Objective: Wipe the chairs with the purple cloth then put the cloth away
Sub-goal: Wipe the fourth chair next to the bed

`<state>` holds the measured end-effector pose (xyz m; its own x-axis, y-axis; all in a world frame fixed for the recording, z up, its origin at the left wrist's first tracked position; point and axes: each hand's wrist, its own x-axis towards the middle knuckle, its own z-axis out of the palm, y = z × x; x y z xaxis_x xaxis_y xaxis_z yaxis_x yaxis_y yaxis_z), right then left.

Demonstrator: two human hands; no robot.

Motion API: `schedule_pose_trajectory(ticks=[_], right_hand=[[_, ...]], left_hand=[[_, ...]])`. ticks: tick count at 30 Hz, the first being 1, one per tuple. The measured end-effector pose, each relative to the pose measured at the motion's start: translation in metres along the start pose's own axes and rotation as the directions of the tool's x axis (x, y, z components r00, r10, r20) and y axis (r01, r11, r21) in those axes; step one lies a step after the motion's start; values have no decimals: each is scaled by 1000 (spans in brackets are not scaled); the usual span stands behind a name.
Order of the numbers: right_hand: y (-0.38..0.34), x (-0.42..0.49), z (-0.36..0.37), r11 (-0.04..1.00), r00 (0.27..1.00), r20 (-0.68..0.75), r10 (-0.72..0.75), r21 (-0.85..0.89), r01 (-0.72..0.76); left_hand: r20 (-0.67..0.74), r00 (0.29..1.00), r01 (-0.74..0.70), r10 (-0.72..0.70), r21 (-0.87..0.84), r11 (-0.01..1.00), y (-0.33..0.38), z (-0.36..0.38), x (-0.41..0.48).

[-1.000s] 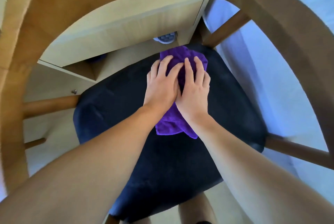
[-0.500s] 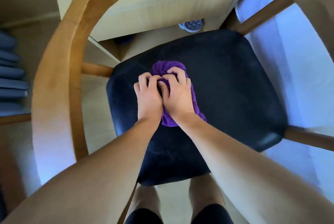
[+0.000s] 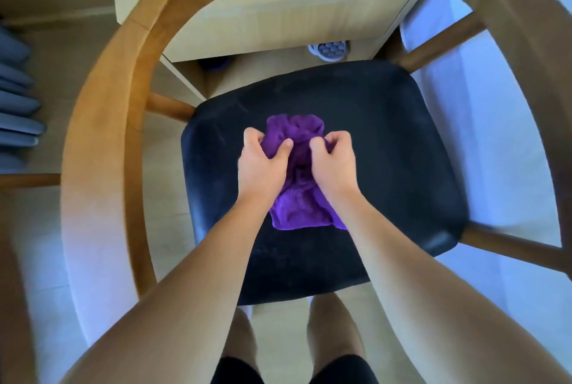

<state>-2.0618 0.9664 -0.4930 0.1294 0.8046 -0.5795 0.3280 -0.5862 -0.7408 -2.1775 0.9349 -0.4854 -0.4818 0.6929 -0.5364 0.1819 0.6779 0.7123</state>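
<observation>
Two bare hands work a purple cloth (image 3: 294,210) at the middle of a chair's black seat (image 3: 396,151), viewed from directly above. On one side the left hand (image 3: 261,167) grips a bunched fold of the fabric, thumb and fingers curled round it. Just beside it the right hand (image 3: 334,164) clutches the cloth with fingers tucked in, and a ridge of fabric rises between the two. The cloth lies crumpled on the seat, its near end spread flat below the wrists and its far end puckered beyond the knuckles. A curved wooden frame (image 3: 102,136) rings the seat on the left, far and right sides, joined to it by wooden struts. Beyond the chair stands a pale wooden cabinet (image 3: 278,18), and beneath it on the floor rests a white-and-grey object (image 3: 330,50) too small to identify. Stacked blue-grey shapes (image 3: 17,105) show at the left edge. Bare legs (image 3: 334,337) stand at the seat's near edge.
</observation>
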Motion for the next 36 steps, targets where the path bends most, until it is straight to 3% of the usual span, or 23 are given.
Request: schedule_pose_trajectory(ticks=[3, 5, 7, 8, 10, 12, 15, 17, 21, 23, 25, 29, 31, 33, 36], right_hand=[[-6, 5, -18, 998, 997, -18, -68, 2, 68], [-15, 7, -24, 976, 975, -47, -219, -17, 218], [-23, 12, -26, 903, 898, -93, -429, -75, 423], [-25, 16, -24, 849, 850, -98, -518, -178, 497], [-18, 23, -19, 719, 793, -71, -605, -475, 507], [-1, 30, -13, 587, 797, 55, -601, -647, 487], [28, 37, -12, 399, 793, 219, -568, -770, 498], [34, 41, -11, 327, 775, 201, -600, -822, 466], [28, 46, 0, 364, 798, 192, -572, -811, 457], [30, 44, 2, 274, 719, 260, -644, -800, 534], [32, 36, 2, 232, 657, 257, -708, -795, 561], [42, 12, 4, 262, 640, 234, -732, -770, 581], [52, -4, 1, 296, 673, 225, -704, -768, 567], [63, -23, -2, 401, 713, 202, -671, -710, 579], [78, -59, -7, 384, 657, 167, -736, -696, 607]], left_hand=[[44, 991, -125, 127, -45, 991, 15, -6, 1], [2, 986, -165, 166, -111, 980, 28, -8, 6], [-103, 962, -262, 251, -107, 959, 39, -10, 12], [-154, 934, -329, 323, -18, 944, 40, -9, 15], [-158, 861, -422, 483, 306, 853, 33, -2, 19], [11, 815, -485, 579, 559, 672, 15, 12, 23], [257, 767, -573, 588, 688, 446, -20, 33, 34], [235, 764, -539, 600, 744, 395, -32, 40, 37], [133, 756, -465, 641, 798, 383, -37, 57, 40], [184, 776, -458, 603, 822, 339, -38, 59, 43], [285, 786, -475, 549, 847, 239, -43, 55, 42], [382, 662, -513, 645, 858, 18, -49, 41, 15], [373, 647, -541, 665, 839, 56, -59, 37, 0], [325, 661, -556, 676, 818, 150, -71, 34, -17], [348, 641, -586, 684, 797, 144, -88, 25, -51]])
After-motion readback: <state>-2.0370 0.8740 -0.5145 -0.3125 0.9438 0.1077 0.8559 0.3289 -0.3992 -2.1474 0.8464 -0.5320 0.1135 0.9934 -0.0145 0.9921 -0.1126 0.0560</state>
